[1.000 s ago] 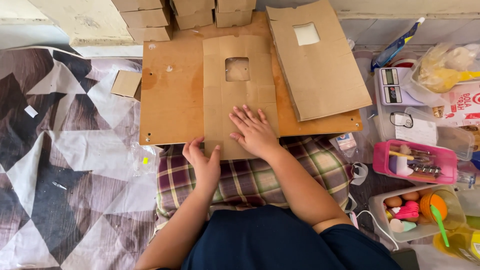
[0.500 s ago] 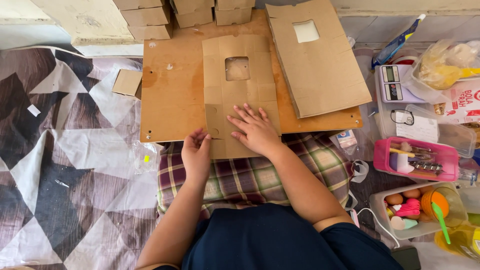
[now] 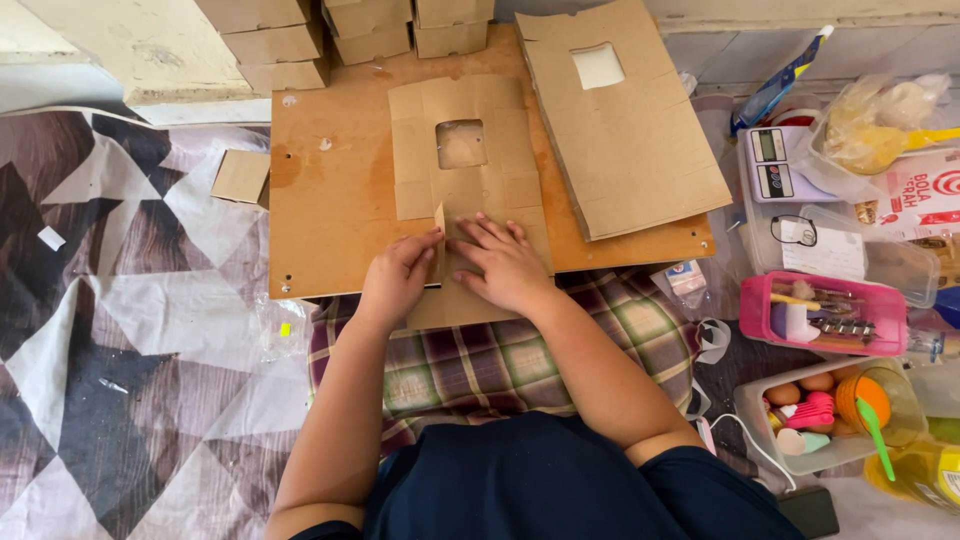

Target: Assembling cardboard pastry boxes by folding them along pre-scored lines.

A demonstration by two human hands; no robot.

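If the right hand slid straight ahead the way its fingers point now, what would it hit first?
The right hand lies flat, fingers aimed up-left. It would likely meet the raised flap that the left hand is folding up on the flat cardboard blank.

Two hands are in the middle of the frame: the left hand [image 3: 395, 280] and the right hand [image 3: 505, 262]. Two flat cardboard sheets with a square window cut in them lie on one wooden board [image 3: 330, 200]: one sheet [image 3: 470, 190] at the centre, the other sheet [image 3: 625, 130] at the upper right. At least five folded cardboard boxes [image 3: 270, 45] are stacked along the top edge. One small cardboard piece [image 3: 240, 177] lies at the left. One scale [image 3: 775, 165], one pink tray [image 3: 822, 312] and one clear tub [image 3: 800, 425] sit at the right. One plaid cushion [image 3: 480, 355] lies below the board.
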